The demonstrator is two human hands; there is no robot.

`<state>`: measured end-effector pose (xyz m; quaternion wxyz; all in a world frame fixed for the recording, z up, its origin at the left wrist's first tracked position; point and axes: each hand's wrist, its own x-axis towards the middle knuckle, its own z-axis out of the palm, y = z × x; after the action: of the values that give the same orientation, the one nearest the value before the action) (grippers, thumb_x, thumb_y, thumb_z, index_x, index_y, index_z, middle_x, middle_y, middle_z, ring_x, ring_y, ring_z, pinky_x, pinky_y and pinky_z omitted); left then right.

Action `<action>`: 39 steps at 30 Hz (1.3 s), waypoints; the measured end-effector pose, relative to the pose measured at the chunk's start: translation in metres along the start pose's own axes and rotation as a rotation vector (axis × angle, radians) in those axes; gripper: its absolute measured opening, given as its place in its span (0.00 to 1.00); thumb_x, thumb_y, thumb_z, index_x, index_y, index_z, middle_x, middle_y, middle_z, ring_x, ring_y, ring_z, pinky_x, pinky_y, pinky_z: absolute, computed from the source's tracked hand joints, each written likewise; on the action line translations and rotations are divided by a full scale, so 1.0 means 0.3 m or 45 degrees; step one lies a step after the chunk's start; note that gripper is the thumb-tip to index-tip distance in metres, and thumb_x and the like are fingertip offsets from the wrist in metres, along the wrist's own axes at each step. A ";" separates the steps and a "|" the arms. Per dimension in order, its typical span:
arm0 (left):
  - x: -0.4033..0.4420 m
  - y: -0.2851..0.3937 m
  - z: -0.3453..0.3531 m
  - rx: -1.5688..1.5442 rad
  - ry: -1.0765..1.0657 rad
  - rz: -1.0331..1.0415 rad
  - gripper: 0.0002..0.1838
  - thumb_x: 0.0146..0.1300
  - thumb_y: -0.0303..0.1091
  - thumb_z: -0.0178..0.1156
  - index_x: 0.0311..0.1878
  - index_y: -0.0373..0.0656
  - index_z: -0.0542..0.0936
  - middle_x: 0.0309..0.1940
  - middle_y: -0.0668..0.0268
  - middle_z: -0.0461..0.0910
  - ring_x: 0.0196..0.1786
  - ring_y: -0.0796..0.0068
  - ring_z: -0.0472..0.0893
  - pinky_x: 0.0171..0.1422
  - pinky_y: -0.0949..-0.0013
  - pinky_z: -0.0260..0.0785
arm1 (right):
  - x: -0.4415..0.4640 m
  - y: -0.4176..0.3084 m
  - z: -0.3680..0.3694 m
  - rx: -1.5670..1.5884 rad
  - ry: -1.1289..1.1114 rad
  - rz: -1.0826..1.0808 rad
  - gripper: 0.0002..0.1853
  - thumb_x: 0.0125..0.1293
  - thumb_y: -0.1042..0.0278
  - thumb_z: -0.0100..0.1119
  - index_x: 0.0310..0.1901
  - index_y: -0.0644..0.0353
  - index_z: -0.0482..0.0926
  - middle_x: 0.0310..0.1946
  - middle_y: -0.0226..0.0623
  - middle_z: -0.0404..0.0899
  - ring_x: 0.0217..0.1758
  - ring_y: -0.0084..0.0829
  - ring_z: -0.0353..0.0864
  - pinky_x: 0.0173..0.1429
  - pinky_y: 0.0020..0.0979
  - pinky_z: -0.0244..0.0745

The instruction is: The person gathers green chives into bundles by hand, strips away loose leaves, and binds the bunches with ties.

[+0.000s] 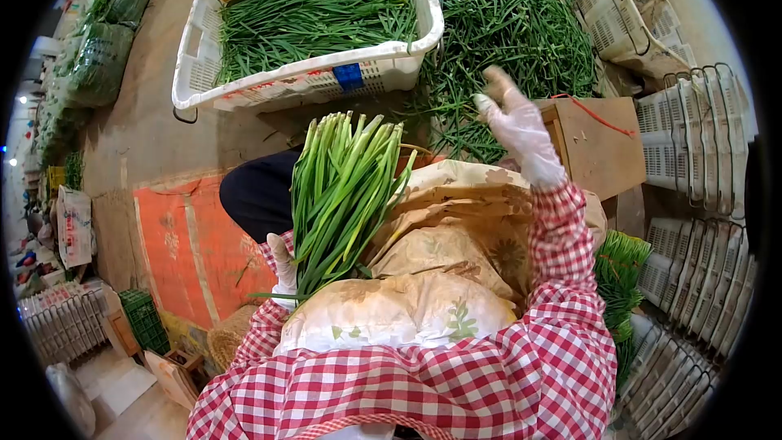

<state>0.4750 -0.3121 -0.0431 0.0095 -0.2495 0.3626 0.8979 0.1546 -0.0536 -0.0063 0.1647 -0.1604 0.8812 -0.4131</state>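
My gloved left hand [283, 270] holds a thick bunch of garlic chives [342, 195] at its lower left side. The pale stem ends point away from me, and the leaves hang over my lap; most of the fingers are hidden under the bunch. My right hand [521, 130], in a thin white glove, is raised with its fingers apart and nothing in it. It is near the front edge of a large loose heap of chives [513, 24]. A stained tan apron [456, 253] covers my lap.
Ahead stands a white plastic crate [309, 85] filled with chives. A wooden box [599, 143] with a red string is at my right, beside stacked white crates [692, 138]. More chives [621, 277] lie by my right elbow. An orange mat [183, 236] covers the floor at left.
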 end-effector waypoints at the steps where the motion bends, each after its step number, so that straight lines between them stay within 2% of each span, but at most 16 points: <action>1: -0.003 -0.001 0.000 0.014 0.010 -0.001 0.46 0.54 0.73 0.49 0.64 0.42 0.67 0.57 0.59 0.74 0.55 0.66 0.76 0.59 0.62 0.70 | -0.049 -0.136 -0.021 0.582 -0.304 0.290 0.38 0.62 0.51 0.60 0.68 0.61 0.57 0.60 0.54 0.68 0.41 0.31 0.83 0.37 0.25 0.78; 4: -0.004 -0.005 0.011 0.083 0.026 -0.013 0.49 0.53 0.75 0.49 0.65 0.42 0.66 0.58 0.59 0.73 0.56 0.66 0.75 0.60 0.62 0.69 | -0.126 -0.217 0.058 0.788 -0.746 0.195 0.43 0.59 0.51 0.65 0.68 0.65 0.55 0.56 0.51 0.72 0.38 0.28 0.82 0.33 0.25 0.77; 8: -0.008 -0.019 0.029 0.141 0.036 -0.037 0.52 0.51 0.77 0.48 0.67 0.41 0.64 0.60 0.58 0.72 0.57 0.65 0.75 0.61 0.61 0.68 | -0.153 -0.251 0.012 0.726 -1.130 0.168 0.15 0.69 0.61 0.53 0.36 0.68 0.75 0.19 0.26 0.74 0.18 0.13 0.68 0.22 0.17 0.62; 10: -0.018 -0.025 0.024 0.101 0.020 -0.074 0.53 0.50 0.78 0.48 0.67 0.41 0.63 0.61 0.58 0.71 0.58 0.65 0.74 0.62 0.61 0.67 | -0.195 -0.261 -0.065 0.781 -0.992 -0.234 0.14 0.70 0.62 0.51 0.36 0.68 0.75 0.18 0.25 0.73 0.18 0.14 0.68 0.21 0.17 0.63; 13: -0.028 -0.034 -0.005 0.047 0.000 -0.121 0.55 0.48 0.79 0.48 0.68 0.40 0.62 0.61 0.58 0.70 0.58 0.65 0.74 0.63 0.62 0.67 | -0.177 -0.222 -0.132 1.855 -1.123 -0.551 0.13 0.70 0.63 0.50 0.37 0.66 0.77 0.24 0.31 0.75 0.21 0.18 0.71 0.23 0.19 0.69; 15: -0.032 -0.046 -0.048 0.018 -0.001 -0.147 0.57 0.47 0.80 0.48 0.68 0.39 0.61 0.61 0.59 0.71 0.57 0.66 0.74 0.62 0.62 0.67 | -0.152 -0.241 -0.148 1.660 -0.705 -0.698 0.13 0.68 0.61 0.52 0.40 0.65 0.79 0.32 0.37 0.79 0.31 0.23 0.78 0.32 0.23 0.76; 17: -0.026 -0.028 -0.042 0.055 -0.044 -0.142 0.56 0.48 0.80 0.47 0.68 0.39 0.62 0.59 0.60 0.72 0.56 0.67 0.75 0.60 0.63 0.68 | -0.138 -0.286 -0.068 0.733 -0.231 -0.920 0.14 0.67 0.60 0.55 0.42 0.62 0.80 0.40 0.40 0.82 0.40 0.28 0.81 0.41 0.29 0.80; 19: -0.025 0.001 -0.014 0.097 -0.079 -0.150 0.56 0.48 0.80 0.47 0.67 0.39 0.62 0.58 0.60 0.73 0.54 0.69 0.75 0.59 0.64 0.69 | -0.125 -0.277 0.013 -0.152 -0.139 -0.997 0.15 0.59 0.55 0.62 0.42 0.56 0.83 0.43 0.37 0.81 0.49 0.37 0.77 0.58 0.41 0.67; 21: -0.025 0.006 -0.007 0.164 -0.079 -0.147 0.56 0.48 0.80 0.47 0.66 0.39 0.63 0.57 0.60 0.74 0.53 0.68 0.76 0.58 0.65 0.69 | -0.117 -0.273 0.067 -0.318 -0.116 -0.976 0.17 0.55 0.51 0.65 0.41 0.52 0.84 0.44 0.34 0.80 0.54 0.38 0.73 0.63 0.41 0.60; 24: -0.012 -0.022 -0.066 -0.010 -0.128 -0.142 0.55 0.48 0.80 0.47 0.66 0.39 0.64 0.57 0.60 0.74 0.53 0.67 0.76 0.58 0.64 0.69 | -0.088 -0.252 0.110 -0.210 -0.514 -0.840 0.19 0.52 0.48 0.66 0.40 0.51 0.84 0.45 0.33 0.79 0.56 0.38 0.71 0.65 0.42 0.55; 27: 0.018 -0.018 -0.062 -0.252 -0.196 -0.131 0.54 0.48 0.79 0.48 0.66 0.41 0.63 0.57 0.59 0.74 0.55 0.64 0.75 0.59 0.62 0.70 | -0.124 -0.235 0.153 0.449 -0.565 -0.355 0.13 0.53 0.62 0.69 0.38 0.57 0.84 0.34 0.36 0.80 0.40 0.28 0.78 0.48 0.35 0.72; 28: 0.033 -0.021 -0.070 -0.324 -0.218 -0.101 0.54 0.48 0.79 0.48 0.66 0.41 0.63 0.58 0.59 0.73 0.56 0.63 0.75 0.60 0.60 0.69 | -0.127 -0.234 0.169 0.411 -0.401 -0.464 0.08 0.57 0.67 0.67 0.37 0.60 0.83 0.25 0.35 0.80 0.28 0.22 0.77 0.33 0.27 0.74; 32: 0.047 -0.015 0.049 -0.564 -0.343 -0.121 0.53 0.49 0.77 0.51 0.67 0.42 0.63 0.59 0.57 0.72 0.57 0.60 0.74 0.61 0.57 0.69 | -0.108 -0.251 0.183 0.770 -0.238 -0.185 0.06 0.64 0.67 0.59 0.37 0.60 0.82 0.23 0.32 0.81 0.24 0.18 0.78 0.23 0.19 0.72; 35: 0.039 -0.044 0.025 -0.780 -0.419 -0.077 0.51 0.50 0.75 0.53 0.66 0.42 0.63 0.58 0.57 0.73 0.55 0.61 0.76 0.59 0.58 0.71 | -0.017 -0.190 0.178 1.186 -0.025 -0.024 0.08 0.67 0.67 0.55 0.36 0.61 0.80 0.25 0.34 0.83 0.25 0.20 0.79 0.30 0.25 0.76; 37: 0.026 -0.049 -0.002 -0.549 -0.105 0.043 0.51 0.50 0.75 0.53 0.65 0.40 0.65 0.57 0.57 0.74 0.53 0.62 0.77 0.57 0.59 0.73 | 0.039 -0.107 0.177 1.225 0.253 -0.090 0.08 0.67 0.69 0.54 0.37 0.65 0.79 0.26 0.36 0.83 0.26 0.22 0.80 0.35 0.25 0.77; 39: 0.020 -0.038 -0.009 -0.461 -0.035 0.065 0.50 0.50 0.75 0.53 0.63 0.39 0.67 0.55 0.57 0.75 0.51 0.63 0.79 0.54 0.60 0.75 | 0.091 0.042 0.166 0.064 0.444 -0.304 0.20 0.69 0.76 0.44 0.62 0.62 0.68 0.51 0.47 0.78 0.55 0.35 0.78 0.59 0.29 0.71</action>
<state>0.4733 -0.3066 -0.0548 -0.0533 -0.2257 0.2012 0.9517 0.1494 -0.0911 -0.0504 -0.0363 -0.1857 0.8604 -0.4732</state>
